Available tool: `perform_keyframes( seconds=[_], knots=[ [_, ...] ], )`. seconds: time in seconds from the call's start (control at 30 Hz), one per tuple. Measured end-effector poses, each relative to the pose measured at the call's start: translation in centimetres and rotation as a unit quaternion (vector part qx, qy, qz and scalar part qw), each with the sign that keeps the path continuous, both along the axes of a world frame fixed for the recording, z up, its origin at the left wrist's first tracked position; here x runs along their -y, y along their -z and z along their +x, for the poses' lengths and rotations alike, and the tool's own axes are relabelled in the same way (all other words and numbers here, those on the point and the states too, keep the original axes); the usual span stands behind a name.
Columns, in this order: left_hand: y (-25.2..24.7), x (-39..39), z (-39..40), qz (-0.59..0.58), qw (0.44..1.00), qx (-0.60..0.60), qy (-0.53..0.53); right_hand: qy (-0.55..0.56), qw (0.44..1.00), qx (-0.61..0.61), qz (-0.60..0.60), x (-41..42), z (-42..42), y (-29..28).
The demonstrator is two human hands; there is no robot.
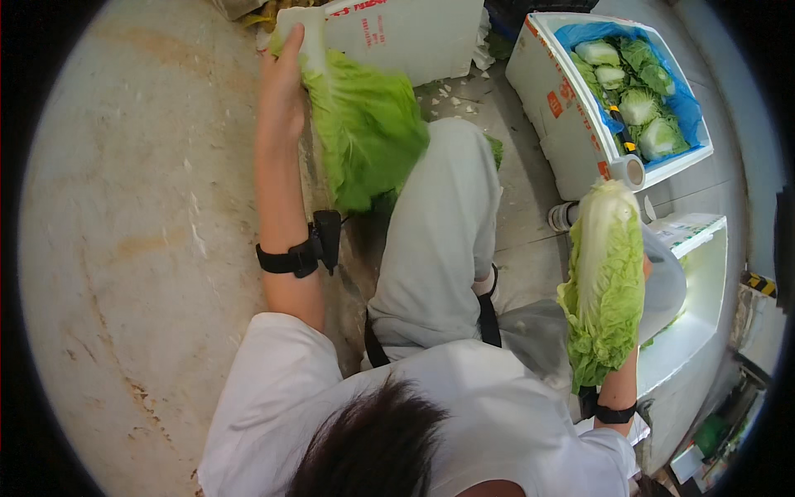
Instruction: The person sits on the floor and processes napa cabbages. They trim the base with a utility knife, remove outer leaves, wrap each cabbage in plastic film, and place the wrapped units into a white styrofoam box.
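Observation:
My left hand [287, 87], in the upper part of the view, grips a loose napa cabbage leaf [366, 130] by its white rib. The green blade hangs to the right, beside my raised knee. On the right, a head of napa cabbage [604, 286] rests upright along my right forearm, its pale base end away from me. Most of my right hand [648, 267] is hidden behind this head; only a bit of a finger shows at its edge. A translucent, rounded plastic thing [667, 279] stands just behind the cabbage and the hand.
A foam box [702, 133] lined with blue plastic holds several cabbages. A black-and-yellow tool [623, 130] and a tape roll [632, 172] lie at its near edge. Another foam box [677, 366] lies right; a third [410, 43] stands ahead. Left is a stained pale surface [143, 248].

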State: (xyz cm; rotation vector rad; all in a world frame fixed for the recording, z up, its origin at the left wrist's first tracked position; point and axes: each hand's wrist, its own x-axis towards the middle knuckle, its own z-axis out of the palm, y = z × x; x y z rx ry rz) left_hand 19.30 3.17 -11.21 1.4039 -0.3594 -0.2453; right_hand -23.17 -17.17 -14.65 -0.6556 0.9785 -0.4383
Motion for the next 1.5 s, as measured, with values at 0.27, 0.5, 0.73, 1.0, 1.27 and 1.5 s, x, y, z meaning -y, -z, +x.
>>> perform_keyframes(
  seconds=[0.27,0.5,0.73,1.0,1.27,1.5],
  knots=[
    [3.6,-0.8,1.4,0.114,0.986,0.088,-0.086,0.057,0.995,0.012,-0.084,2.4,-1.5,-1.4],
    [10.6,-1.0,1.5,0.089,0.932,-0.144,-0.321,0.071,0.992,0.0,-0.103,2.4,-1.1,-1.2],
    [8.7,1.9,-8.2,0.033,0.993,-0.112,-0.019,0.014,0.996,-0.007,-0.088,-1.8,3.1,-3.0],
    [5.2,7.5,-20.0,-0.065,0.842,-0.4,0.356,-0.132,0.974,-0.05,-0.178,-3.5,9.6,-2.3],
    [7.1,7.6,-19.5,-0.079,0.839,-0.439,0.311,-0.15,0.901,-0.104,-0.394,-2.4,10.3,-2.6],
    [8.8,7.8,-18.8,-0.06,0.855,-0.347,0.382,-0.179,0.921,-0.166,-0.303,-2.3,9.2,-3.5]
  ],
)
